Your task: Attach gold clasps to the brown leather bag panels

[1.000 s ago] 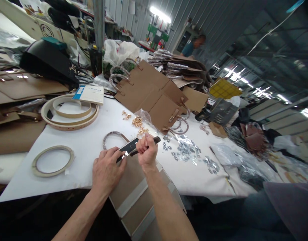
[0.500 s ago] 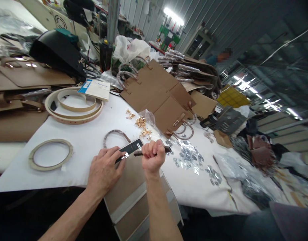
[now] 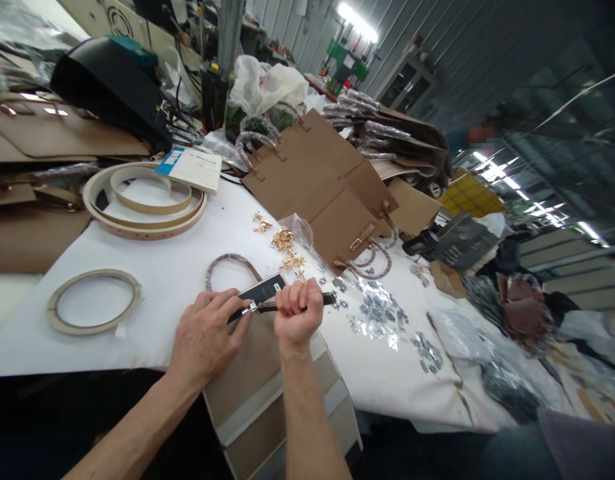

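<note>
My left hand [image 3: 207, 337] rests over the bag panel, its thumb and forefinger pinching a small silvery metal piece [image 3: 249, 307]. Beneath the fingers lies a flat black block [image 3: 260, 291] with a white label. Wrapped in a fist, my right hand [image 3: 298, 313] holds a dark stick-like tool [image 3: 268, 307], whose exact kind I cannot make out. The tool's left end meets or nearly meets the metal piece. Under both hands, a brown bag panel [image 3: 257, 387] with pale strips hangs over the table edge. Its wrapped handle [image 3: 222, 260] curves out behind my left hand.
Gold-coloured fittings [image 3: 283, 241] and scattered silver plates [image 3: 380, 307] lie on the white table [image 3: 167, 267]. A tape roll [image 3: 95, 303] and coiled strips [image 3: 142, 230] are at left. Behind stands a brown bag [image 3: 312, 180], with stacked bags [image 3: 392, 133] beyond. A person [image 3: 462, 140] is far off.
My right hand has moved slightly left, bringing the tool's end to the metal piece. My left hand keeps its pinch. The whole view has shifted a little.
</note>
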{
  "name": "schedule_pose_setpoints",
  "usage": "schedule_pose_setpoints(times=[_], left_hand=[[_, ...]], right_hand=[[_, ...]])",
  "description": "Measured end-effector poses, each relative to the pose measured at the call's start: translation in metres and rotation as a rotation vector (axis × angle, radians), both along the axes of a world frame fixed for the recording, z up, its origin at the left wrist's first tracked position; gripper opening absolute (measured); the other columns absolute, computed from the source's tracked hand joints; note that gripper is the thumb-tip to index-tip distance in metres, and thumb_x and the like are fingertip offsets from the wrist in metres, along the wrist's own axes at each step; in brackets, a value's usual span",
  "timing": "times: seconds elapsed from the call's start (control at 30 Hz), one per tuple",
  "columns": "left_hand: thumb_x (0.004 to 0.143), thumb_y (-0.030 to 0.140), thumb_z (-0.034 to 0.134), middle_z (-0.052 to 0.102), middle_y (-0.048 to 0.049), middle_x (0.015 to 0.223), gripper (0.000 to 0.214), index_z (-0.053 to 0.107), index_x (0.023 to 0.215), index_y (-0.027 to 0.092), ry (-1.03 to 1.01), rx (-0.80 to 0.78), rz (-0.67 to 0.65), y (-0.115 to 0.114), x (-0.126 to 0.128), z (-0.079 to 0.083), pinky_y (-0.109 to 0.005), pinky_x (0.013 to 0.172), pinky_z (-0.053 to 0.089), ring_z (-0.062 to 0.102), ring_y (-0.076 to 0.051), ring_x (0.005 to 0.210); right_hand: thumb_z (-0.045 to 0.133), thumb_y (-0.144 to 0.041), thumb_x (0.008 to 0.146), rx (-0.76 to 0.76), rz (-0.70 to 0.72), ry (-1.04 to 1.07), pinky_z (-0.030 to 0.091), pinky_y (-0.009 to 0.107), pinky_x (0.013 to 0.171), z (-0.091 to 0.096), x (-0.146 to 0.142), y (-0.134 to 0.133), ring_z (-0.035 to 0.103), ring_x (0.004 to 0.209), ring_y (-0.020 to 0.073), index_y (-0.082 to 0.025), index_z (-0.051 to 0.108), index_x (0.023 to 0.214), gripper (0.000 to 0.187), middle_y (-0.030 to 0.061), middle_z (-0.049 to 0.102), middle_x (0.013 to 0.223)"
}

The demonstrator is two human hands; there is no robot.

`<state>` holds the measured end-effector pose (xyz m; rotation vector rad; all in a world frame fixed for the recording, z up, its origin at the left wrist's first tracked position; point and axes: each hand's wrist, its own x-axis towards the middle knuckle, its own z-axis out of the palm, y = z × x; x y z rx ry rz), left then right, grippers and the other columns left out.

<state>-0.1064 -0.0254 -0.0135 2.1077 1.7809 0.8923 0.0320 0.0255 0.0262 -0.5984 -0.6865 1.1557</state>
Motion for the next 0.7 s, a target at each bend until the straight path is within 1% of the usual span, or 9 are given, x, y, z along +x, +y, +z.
schedule_pose_setpoints(times=[0.17, 0.33, 0.47, 0.57, 0.63, 0.7], left_hand=[[0.095, 0.036, 0.065, 0.074, -0.0039, 0.125, 0.018, 0.073, 0.107, 0.027, -0.011, -0.016, -0.002, 0.001, 0.0, 0.002, -0.048, 0.091, 0.054, 0.06, -0.031, 0.109], [0.095, 0.035, 0.063, 0.075, -0.0036, 0.121, 0.016, 0.073, 0.104, 0.027, -0.027, -0.028, -0.011, 0.001, 0.0, 0.003, -0.046, 0.09, 0.053, 0.06, -0.031, 0.107], [0.095, 0.034, 0.063, 0.075, -0.003, 0.118, 0.014, 0.072, 0.103, 0.027, -0.035, -0.041, -0.004, 0.0, -0.001, 0.005, -0.045, 0.088, 0.053, 0.06, -0.03, 0.106], [0.095, 0.034, 0.063, 0.075, -0.003, 0.116, 0.014, 0.071, 0.103, 0.026, -0.04, -0.051, -0.009, 0.0, -0.001, 0.005, -0.045, 0.086, 0.052, 0.06, -0.03, 0.105], [0.095, 0.033, 0.063, 0.075, -0.0033, 0.113, 0.013, 0.07, 0.103, 0.026, -0.048, -0.046, -0.015, 0.0, -0.002, 0.005, -0.045, 0.086, 0.052, 0.06, -0.03, 0.104], [0.095, 0.032, 0.063, 0.075, -0.0036, 0.111, 0.012, 0.069, 0.102, 0.026, -0.051, -0.038, -0.026, 0.0, -0.003, 0.005, -0.046, 0.088, 0.053, 0.06, -0.03, 0.103]], right_hand=[[0.061, -0.033, 0.094, 0.045, 0.014, -0.003, 0.015, 0.019, 0.037, -0.004, -0.005, -0.002, 0.012, 0.037, 0.0051, -0.02, 0.029, 0.057, 0.051, -0.0107, 0.022, 0.045], [0.061, -0.029, 0.095, 0.073, -0.046, -0.076, 0.018, 0.018, 0.038, -0.007, -0.015, -0.006, 0.016, 0.037, 0.0044, -0.02, 0.03, 0.06, 0.048, -0.0113, 0.025, 0.046], [0.062, -0.031, 0.094, 0.078, -0.081, -0.176, 0.019, 0.018, 0.039, -0.01, -0.02, -0.005, 0.016, 0.037, 0.0045, -0.021, 0.03, 0.061, 0.047, -0.0121, 0.025, 0.046], [0.063, -0.034, 0.094, 0.057, -0.069, -0.243, 0.02, 0.02, 0.039, -0.014, -0.023, -0.001, 0.017, 0.037, 0.0048, -0.023, 0.029, 0.062, 0.048, -0.0124, 0.025, 0.046], [0.064, -0.036, 0.094, 0.016, -0.051, -0.329, 0.023, 0.022, 0.04, -0.015, -0.026, 0.0, 0.021, 0.039, 0.0056, -0.023, 0.03, 0.062, 0.049, -0.0118, 0.027, 0.047], [0.066, -0.038, 0.094, -0.022, -0.038, -0.471, 0.026, 0.024, 0.043, -0.013, -0.031, 0.001, 0.027, 0.042, 0.0068, -0.024, 0.033, 0.061, 0.049, -0.0103, 0.03, 0.049]])
